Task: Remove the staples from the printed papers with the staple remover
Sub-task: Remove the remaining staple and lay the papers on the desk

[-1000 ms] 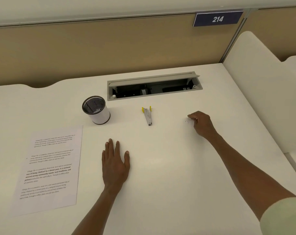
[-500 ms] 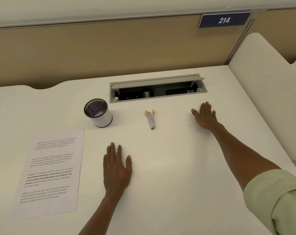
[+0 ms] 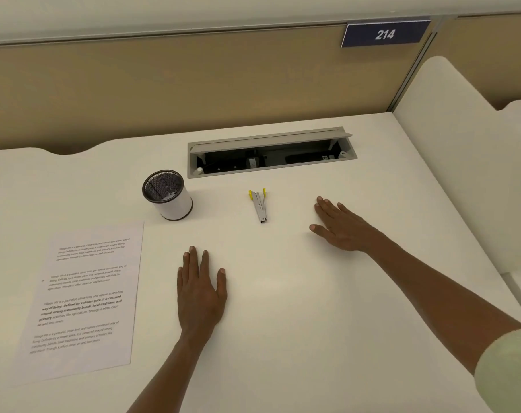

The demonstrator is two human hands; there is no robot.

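Note:
A slim metal staple remover (image 3: 260,205) with yellow tabs lies on the white desk (image 3: 283,323), below the cable box. Printed papers (image 3: 83,296) with several paragraphs of text lie flat at the left. My left hand (image 3: 200,289) rests flat on the desk, palm down, fingers straight, between the papers and the remover. Flat on the desk to the right of the remover lies my right hand (image 3: 339,225), fingers straight and pointing left, holding nothing. No staples can be made out on the desk.
A white cup with a dark mesh liner (image 3: 167,194) stands left of the remover. An open grey cable box (image 3: 271,153) is set into the desk behind it. A tan partition with a "214" sign (image 3: 384,34) stands behind; a white divider (image 3: 462,162) borders the right.
My right hand went from curled fingertips over a small speck to lying flat, then slid back toward me and turned left. The left hand stayed put.

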